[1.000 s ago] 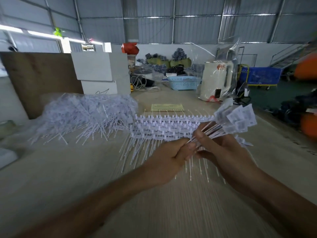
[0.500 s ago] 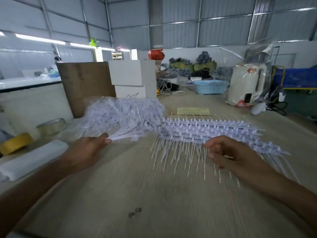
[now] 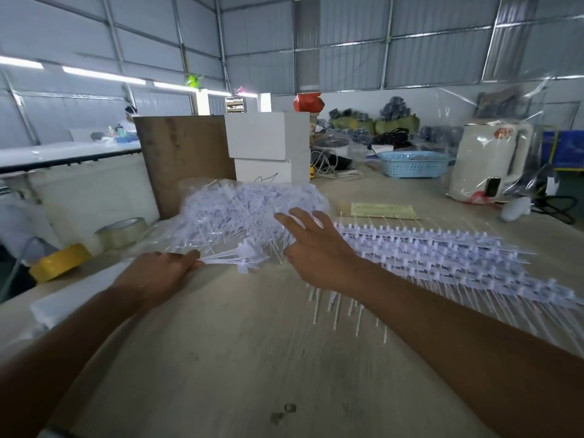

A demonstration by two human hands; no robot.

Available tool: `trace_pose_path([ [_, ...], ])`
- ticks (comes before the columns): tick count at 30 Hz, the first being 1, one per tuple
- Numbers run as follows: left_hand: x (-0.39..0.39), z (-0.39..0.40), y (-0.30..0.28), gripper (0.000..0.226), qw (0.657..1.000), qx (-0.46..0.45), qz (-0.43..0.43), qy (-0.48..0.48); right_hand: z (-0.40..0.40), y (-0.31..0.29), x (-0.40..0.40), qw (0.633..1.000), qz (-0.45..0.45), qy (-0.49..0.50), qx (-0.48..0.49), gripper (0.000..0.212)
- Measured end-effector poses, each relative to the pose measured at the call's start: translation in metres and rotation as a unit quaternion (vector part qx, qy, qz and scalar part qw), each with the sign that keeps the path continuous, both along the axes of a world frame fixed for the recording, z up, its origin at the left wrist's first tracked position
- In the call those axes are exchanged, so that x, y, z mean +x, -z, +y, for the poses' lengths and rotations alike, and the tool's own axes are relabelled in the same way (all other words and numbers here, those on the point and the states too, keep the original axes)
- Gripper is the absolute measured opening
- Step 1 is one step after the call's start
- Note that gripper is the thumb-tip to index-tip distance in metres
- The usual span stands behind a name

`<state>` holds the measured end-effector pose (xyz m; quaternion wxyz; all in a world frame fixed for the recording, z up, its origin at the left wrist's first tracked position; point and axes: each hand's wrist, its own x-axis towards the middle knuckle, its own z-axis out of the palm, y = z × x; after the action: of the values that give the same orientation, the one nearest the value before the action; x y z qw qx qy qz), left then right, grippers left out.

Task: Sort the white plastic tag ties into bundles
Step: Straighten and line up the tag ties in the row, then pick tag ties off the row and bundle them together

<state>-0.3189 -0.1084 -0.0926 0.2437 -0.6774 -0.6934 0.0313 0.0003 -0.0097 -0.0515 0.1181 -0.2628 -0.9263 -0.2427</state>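
While left hand (image 3: pixel 158 275) pinches ties (image 3: pixel 235 262), heap (image 3: pixel 240 213) blurs — uncountable.

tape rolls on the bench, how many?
2. Yellow tape roll at the table's left edge; clear tape roll just behind it, beside the brown board. Others may be hidden.

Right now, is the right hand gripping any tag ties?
No: the right hand reaches with fingers spread over the loose pile, while the left hand pinches a small bunch.
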Motion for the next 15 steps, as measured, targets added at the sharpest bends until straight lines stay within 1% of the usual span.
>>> trace_pose_path([
  [2, 0.002, -0.001, 0.001, 0.026, 1.0, -0.004, -0.003, 0.008, 0.011, -0.006, -0.017, 0.998, -0.05, 0.028, 0.027, 0.027],
  [4, 0.003, -0.003, 0.001, 0.031, 1.0, 0.004, -0.009, 0.016, 0.019, -0.016, -0.03, 0.997, -0.049, 0.045, 0.047, 0.042],
  [6, 0.003, -0.004, 0.0, 0.034, 1.0, 0.012, -0.013, 0.019, 0.022, -0.026, -0.038, 0.997, -0.011, 0.051, 0.051, 0.053],
  [7, 0.003, -0.004, 0.0, 0.032, 1.0, 0.013, -0.016, 0.019, 0.023, -0.031, -0.041, 0.998, 0.016, 0.054, 0.04, 0.054],
  [9, 0.005, -0.004, 0.0, 0.026, 0.999, 0.021, -0.024, 0.019, 0.024, -0.04, -0.046, 0.995, 0.085, 0.058, -0.004, 0.051],
  [11, 0.008, 0.0, 0.0, 0.027, 0.998, 0.047, -0.037, 0.009, 0.024, -0.048, -0.048, 0.986, 0.149, 0.056, -0.051, 0.05],
  [12, 0.012, 0.004, -0.001, 0.029, 0.996, 0.064, -0.056, -0.003, 0.024, -0.051, -0.047, 0.981, 0.173, 0.053, -0.07, 0.052],
  [13, 0.016, 0.008, -0.003, 0.033, 0.992, 0.081, -0.094, -0.02, 0.024, -0.054, -0.047, 0.976, 0.195, 0.05, -0.083, 0.053],
  [15, 0.025, 0.021, -0.008, 0.038, 0.969, 0.093, -0.219, -0.058, 0.025, -0.058, -0.045, 0.968, 0.228, 0.042, -0.091, 0.054],
])
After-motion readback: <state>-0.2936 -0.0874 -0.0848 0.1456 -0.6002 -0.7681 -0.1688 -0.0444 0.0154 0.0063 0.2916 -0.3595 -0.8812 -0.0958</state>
